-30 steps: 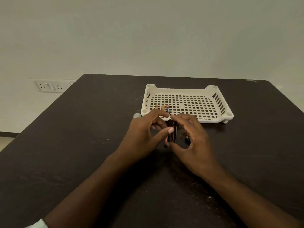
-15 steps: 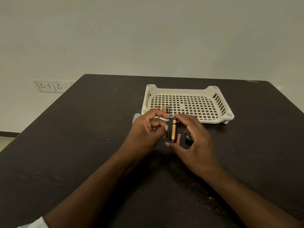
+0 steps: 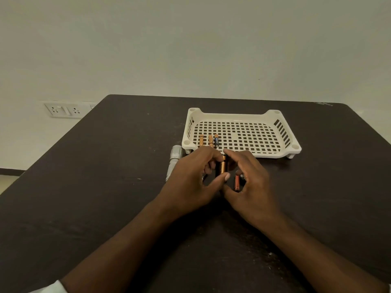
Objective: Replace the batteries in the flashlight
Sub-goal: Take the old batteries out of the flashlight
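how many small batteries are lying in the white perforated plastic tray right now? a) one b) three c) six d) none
b: three small batteries lie side by side at the near-left of the white perforated plastic tray: two copper-coloured batteries and one black and blue battery.

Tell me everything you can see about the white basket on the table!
The white basket looks like cream plastic, a shallow rectangular tray with a grid of square holes in its floor, slotted side walls and round corner posts. It stands flat on little feet on the dark table, just beyond the hands, which do not touch it. Three small batteries lie inside near its front left corner, two orange and one dark.
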